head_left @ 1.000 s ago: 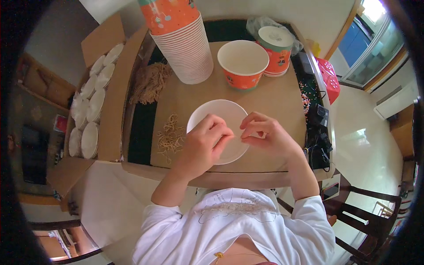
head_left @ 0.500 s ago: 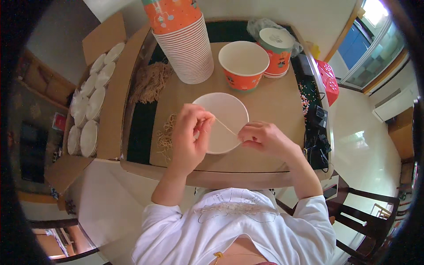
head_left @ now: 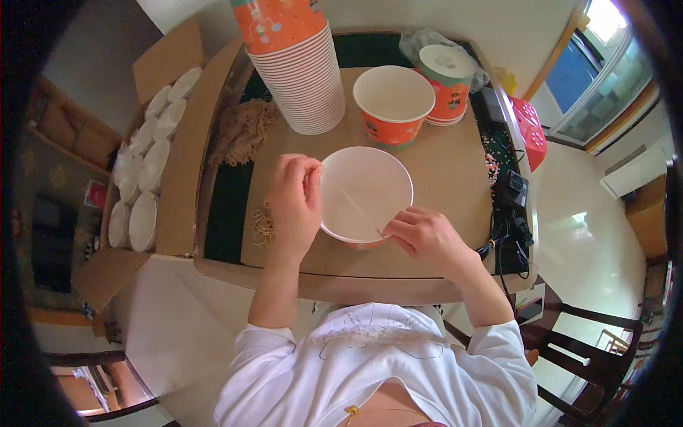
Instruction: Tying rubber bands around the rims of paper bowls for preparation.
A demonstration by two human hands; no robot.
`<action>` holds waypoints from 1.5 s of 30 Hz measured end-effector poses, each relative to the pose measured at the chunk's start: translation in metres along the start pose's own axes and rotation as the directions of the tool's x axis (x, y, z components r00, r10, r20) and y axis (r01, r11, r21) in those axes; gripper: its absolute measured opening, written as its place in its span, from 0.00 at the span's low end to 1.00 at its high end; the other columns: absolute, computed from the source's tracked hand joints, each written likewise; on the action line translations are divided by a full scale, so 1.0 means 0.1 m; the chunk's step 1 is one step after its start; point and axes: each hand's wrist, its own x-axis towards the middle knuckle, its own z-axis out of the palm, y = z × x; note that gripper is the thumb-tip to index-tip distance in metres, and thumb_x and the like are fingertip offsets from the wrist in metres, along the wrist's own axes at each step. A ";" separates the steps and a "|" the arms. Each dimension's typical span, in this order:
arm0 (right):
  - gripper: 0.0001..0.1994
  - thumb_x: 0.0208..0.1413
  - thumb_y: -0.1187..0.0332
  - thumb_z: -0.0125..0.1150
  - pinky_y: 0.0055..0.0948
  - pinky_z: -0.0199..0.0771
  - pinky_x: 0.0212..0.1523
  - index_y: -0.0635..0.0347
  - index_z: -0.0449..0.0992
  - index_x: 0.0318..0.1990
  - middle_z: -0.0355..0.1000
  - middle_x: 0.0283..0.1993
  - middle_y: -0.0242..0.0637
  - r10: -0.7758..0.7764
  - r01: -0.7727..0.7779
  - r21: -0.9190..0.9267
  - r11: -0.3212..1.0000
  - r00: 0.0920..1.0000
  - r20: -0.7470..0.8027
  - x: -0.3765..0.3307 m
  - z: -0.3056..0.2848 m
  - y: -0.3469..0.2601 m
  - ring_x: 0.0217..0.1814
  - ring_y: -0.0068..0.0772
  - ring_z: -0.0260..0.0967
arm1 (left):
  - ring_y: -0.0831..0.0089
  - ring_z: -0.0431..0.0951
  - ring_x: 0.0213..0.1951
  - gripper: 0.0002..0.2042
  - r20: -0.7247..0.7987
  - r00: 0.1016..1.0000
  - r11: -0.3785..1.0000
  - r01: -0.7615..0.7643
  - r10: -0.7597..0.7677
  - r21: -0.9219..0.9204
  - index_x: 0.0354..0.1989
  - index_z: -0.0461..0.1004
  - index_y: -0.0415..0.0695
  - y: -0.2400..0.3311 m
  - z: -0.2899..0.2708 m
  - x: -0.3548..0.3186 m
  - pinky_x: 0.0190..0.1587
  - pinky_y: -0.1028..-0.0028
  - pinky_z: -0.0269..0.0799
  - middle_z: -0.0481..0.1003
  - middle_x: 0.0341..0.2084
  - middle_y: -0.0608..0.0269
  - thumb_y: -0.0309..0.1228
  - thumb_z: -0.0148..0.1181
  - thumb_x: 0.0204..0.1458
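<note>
Both hands sit at the rim of a white paper bowl (head_left: 366, 192) on the brown cardboard sheet (head_left: 441, 164) that covers the table. From the head view, the left hand (head_left: 293, 203) curls against the bowl's left wall, fingers bent and pressed to the rim, while the right hand (head_left: 420, 238) pinches the near end of a thin wooden stick (head_left: 361, 211) between thumb and fingertips; the stick slants across the inside of the bowl from the right hand's pinch toward the far wall. I judge the bowl to be light and empty, so the main risk is that a push on the stick tips or slides it, since only the left hand steadies it. A harder press could also bend or snap so slim a stick, or dent the paper wall. Just beyond stand an open orange paper bowl (head_left: 393, 103), a tall stack of orange bowls (head_left: 295, 67) and a lidded bowl (head_left: 447, 82) in a clear bag; a sudden slip of either hand forward could knock the open one over. To the left, loose tan fibres (head_left: 242, 132) lie by the sheet's edge, and a cardboard box (head_left: 178, 156) holds rows of white lids (head_left: 142, 178). Black cables (head_left: 509, 224) lie at the right edge, near the right wrist, where a sleeve could catch them.
</note>
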 end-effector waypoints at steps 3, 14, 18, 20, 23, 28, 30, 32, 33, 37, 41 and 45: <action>0.09 0.43 0.75 0.58 0.37 0.72 0.35 0.57 0.71 0.34 0.69 0.31 0.35 -0.020 0.020 0.001 1.000 1.000 -0.007 -0.02 0.06 0.02 0.37 0.39 0.69 | 0.62 0.74 0.33 0.02 0.131 0.991 0.984 -0.020 -0.004 0.176 0.33 0.70 0.42 -0.18 0.14 -0.01 0.30 0.66 0.70 0.70 0.34 0.60 0.24 0.55 0.52; 0.06 0.48 0.72 0.60 0.35 0.73 0.32 0.57 0.72 0.35 0.72 0.29 0.34 0.079 -0.083 0.151 0.985 0.996 0.031 -0.09 0.03 0.00 0.33 0.37 0.72 | 0.63 0.75 0.29 0.03 0.350 0.937 0.975 -0.057 -0.022 0.214 0.32 0.72 0.46 -0.06 0.33 0.05 0.30 0.65 0.71 0.71 0.30 0.63 0.29 0.58 0.51; 0.08 0.49 0.70 0.61 0.34 0.73 0.29 0.57 0.73 0.38 0.73 0.27 0.35 0.323 -0.328 0.116 0.938 0.945 0.056 0.00 -0.03 -0.06 0.27 0.38 0.73 | 0.65 0.74 0.26 0.03 0.464 0.885 0.989 0.103 -0.043 -0.105 0.30 0.74 0.43 0.18 0.14 0.13 0.29 0.69 0.70 0.72 0.25 0.61 0.26 0.61 0.48; 0.09 0.48 0.70 0.61 0.34 0.73 0.31 0.57 0.73 0.38 0.73 0.28 0.36 0.261 -0.262 0.098 0.960 0.965 0.025 -0.01 -0.01 -0.02 0.29 0.38 0.73 | 0.66 0.74 0.26 0.03 0.475 0.880 0.986 0.078 0.002 -0.150 0.29 0.74 0.42 0.20 0.07 0.22 0.29 0.70 0.69 0.72 0.25 0.60 0.25 0.62 0.47; 0.09 0.46 0.73 0.61 0.35 0.72 0.35 0.57 0.73 0.37 0.74 0.29 0.36 0.145 -0.145 -0.017 0.989 0.989 -0.012 -0.01 -0.06 0.20 0.35 0.38 0.72 | 0.74 0.73 0.24 0.04 0.526 0.850 0.998 0.057 -0.030 -0.034 0.29 0.77 0.42 0.00 -0.02 0.40 0.28 0.75 0.68 0.74 0.24 0.64 0.28 0.64 0.47; 0.07 0.40 0.81 0.57 0.35 0.71 0.49 0.59 0.75 0.28 0.75 0.37 0.36 0.039 -0.033 -0.136 0.990 0.998 0.043 0.22 -0.18 0.74 0.47 0.42 0.69 | 0.69 0.74 0.26 0.04 0.652 0.757 0.995 0.093 -0.055 -0.023 0.29 0.78 0.43 -0.19 -0.11 0.22 0.30 0.73 0.69 0.74 0.26 0.63 0.28 0.64 0.46; 0.09 0.38 0.84 0.56 0.35 0.70 0.53 0.60 0.76 0.27 0.75 0.43 0.36 -0.076 0.077 -0.116 0.990 0.997 0.010 0.28 -0.25 1.03 0.54 0.41 0.68 | 0.66 0.76 0.29 0.04 0.658 0.753 0.994 0.053 0.022 -0.094 0.30 0.78 0.43 -0.20 -0.05 0.16 0.33 0.70 0.71 0.75 0.27 0.61 0.28 0.63 0.46; 0.10 0.39 0.84 0.57 0.35 0.69 0.55 0.59 0.76 0.28 0.75 0.45 0.36 0.022 -0.019 -0.114 0.993 0.999 0.029 0.36 -0.37 1.10 0.58 0.41 0.66 | 0.69 0.75 0.28 0.05 0.670 0.740 0.995 0.018 0.053 -0.098 0.31 0.78 0.43 -0.13 0.00 0.13 0.32 0.72 0.70 0.74 0.27 0.62 0.27 0.64 0.46; 0.09 0.40 0.84 0.58 0.36 0.69 0.55 0.59 0.76 0.29 0.75 0.46 0.36 0.037 -0.036 -0.092 0.995 0.999 0.010 0.38 -0.39 1.15 0.58 0.41 0.66 | 0.72 0.73 0.27 0.05 0.681 0.728 0.995 -0.023 0.086 -0.101 0.32 0.79 0.42 -0.10 0.02 0.13 0.30 0.74 0.68 0.74 0.26 0.62 0.26 0.65 0.45; 0.09 0.44 0.82 0.60 0.37 0.70 0.51 0.60 0.77 0.33 0.75 0.44 0.38 0.098 -0.096 0.021 0.995 0.983 -0.153 0.38 -0.48 0.94 0.55 0.41 0.67 | 0.69 0.75 0.29 0.06 0.725 0.687 0.990 0.058 0.054 -0.129 0.32 0.79 0.43 -0.14 0.03 0.08 0.31 0.72 0.70 0.74 0.28 0.62 0.26 0.64 0.45; 0.11 0.47 0.81 0.58 0.32 0.73 0.41 0.58 0.77 0.38 0.74 0.38 0.40 0.204 -0.215 0.037 0.976 0.837 -0.509 0.18 -0.29 0.54 0.41 0.39 0.72 | 0.64 0.75 0.30 0.04 0.619 0.763 0.965 -0.261 0.186 0.032 0.29 0.77 0.44 0.06 0.06 -0.07 0.33 0.68 0.73 0.72 0.27 0.61 0.28 0.63 0.45; 0.09 0.49 0.82 0.55 0.25 0.73 0.34 0.62 0.76 0.38 0.74 0.32 0.39 0.403 -0.244 0.387 0.889 0.818 -0.411 -0.16 0.21 0.07 0.30 0.29 0.73 | 0.63 0.75 0.29 0.03 0.590 0.796 0.964 -0.243 0.135 0.108 0.28 0.75 0.45 0.38 0.22 -0.33 0.31 0.67 0.73 0.71 0.26 0.60 0.28 0.61 0.47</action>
